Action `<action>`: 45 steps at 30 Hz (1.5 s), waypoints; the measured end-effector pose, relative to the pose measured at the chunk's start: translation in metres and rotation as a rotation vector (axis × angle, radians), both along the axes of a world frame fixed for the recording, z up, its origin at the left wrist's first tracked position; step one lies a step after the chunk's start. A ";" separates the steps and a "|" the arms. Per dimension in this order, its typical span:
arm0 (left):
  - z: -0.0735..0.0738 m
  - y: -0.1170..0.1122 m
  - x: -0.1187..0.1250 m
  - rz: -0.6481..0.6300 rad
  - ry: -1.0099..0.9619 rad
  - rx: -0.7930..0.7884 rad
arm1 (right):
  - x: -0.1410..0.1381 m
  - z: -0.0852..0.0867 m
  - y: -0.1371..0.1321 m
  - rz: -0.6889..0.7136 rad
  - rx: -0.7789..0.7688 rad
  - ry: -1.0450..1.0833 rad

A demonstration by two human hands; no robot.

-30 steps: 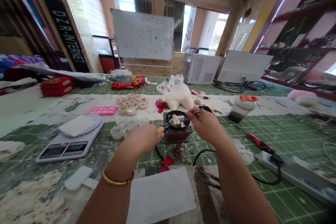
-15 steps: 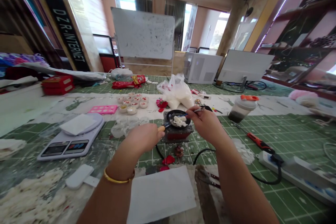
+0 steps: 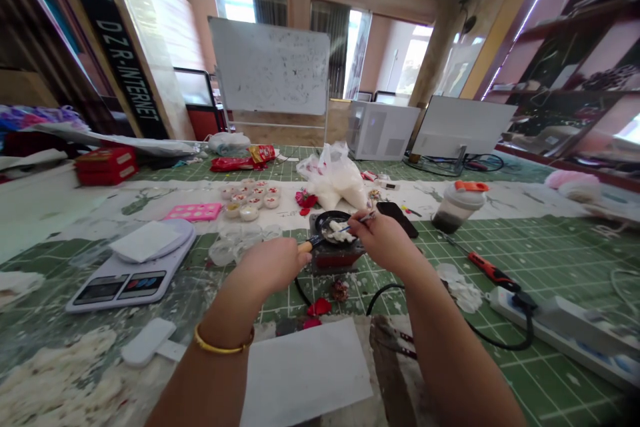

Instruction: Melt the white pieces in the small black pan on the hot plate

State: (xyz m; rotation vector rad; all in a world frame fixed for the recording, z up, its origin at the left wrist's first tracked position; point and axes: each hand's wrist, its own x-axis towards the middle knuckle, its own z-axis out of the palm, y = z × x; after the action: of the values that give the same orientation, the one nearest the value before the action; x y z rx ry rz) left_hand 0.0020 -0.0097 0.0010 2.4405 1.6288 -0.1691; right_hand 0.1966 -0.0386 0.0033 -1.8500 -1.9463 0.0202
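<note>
Near the wearer, a white paper sheet [image 3: 305, 373] lies on the mat-covered table [image 3: 565, 387], with a crumbly white mass [image 3: 55, 373] at lower left and red petals [image 3: 319, 307] just ahead. The left hand [image 3: 270, 265], wearing a gold bangle [image 3: 223, 347], is clenched around the handle of a small black pan [image 3: 333, 215]. The right hand [image 3: 383, 243] pinches a thin blue-shafted utensil [image 3: 363, 219], its tip reaching into the pan. White lumps [image 3: 341, 233] sit in a loose heap there, covering only part of the pan's floor. The pan rests on a compact electric burner [image 3: 333, 260]. Left of it stand a digital kitchen scale [image 3: 120, 287] and clear cups [image 3: 225, 252]. Farther on, small cups [image 3: 250, 197] already hold white contents, some with red marks; a pink mould [image 3: 194, 212] lies beside them. A plastic bag [image 3: 335, 177] of white material remains beyond the pan, and a whiteboard [image 3: 270, 65] stands at the back.
</note>
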 end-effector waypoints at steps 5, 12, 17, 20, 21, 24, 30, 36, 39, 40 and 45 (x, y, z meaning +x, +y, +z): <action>0.000 0.000 0.000 -0.008 0.002 0.011 | 0.002 0.002 -0.004 -0.032 0.050 0.020; -0.001 0.001 0.000 0.001 0.003 0.012 | 0.003 0.004 -0.005 -0.044 0.061 -0.026; -0.002 0.001 0.001 -0.011 0.010 0.022 | 0.005 0.003 -0.004 -0.069 0.039 -0.087; -0.002 0.001 0.000 -0.001 0.003 0.012 | 0.004 0.002 -0.004 -0.037 0.027 -0.082; -0.002 0.001 0.000 0.003 0.001 0.010 | 0.003 0.002 -0.004 -0.044 0.046 -0.065; -0.002 0.001 0.000 0.002 0.001 0.021 | 0.001 0.002 -0.003 -0.057 0.081 -0.015; 0.000 0.000 0.001 0.007 0.019 0.005 | -0.001 -0.001 0.000 0.021 0.040 0.006; -0.001 0.000 0.001 0.012 0.016 0.020 | 0.001 -0.001 0.001 -0.010 0.050 0.004; -0.001 0.000 0.000 0.018 0.006 0.005 | 0.001 -0.002 0.002 -0.006 0.058 -0.007; -0.001 0.000 0.000 0.017 0.001 0.002 | 0.002 -0.002 0.002 -0.023 0.086 0.002; 0.000 0.000 0.001 0.013 0.007 0.006 | 0.002 -0.005 0.007 -0.047 0.073 -0.027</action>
State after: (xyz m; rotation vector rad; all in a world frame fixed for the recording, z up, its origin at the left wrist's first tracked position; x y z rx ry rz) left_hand 0.0026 -0.0102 0.0010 2.4357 1.6499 -0.1708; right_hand 0.1986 -0.0314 -0.0016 -1.8573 -1.8946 -0.0892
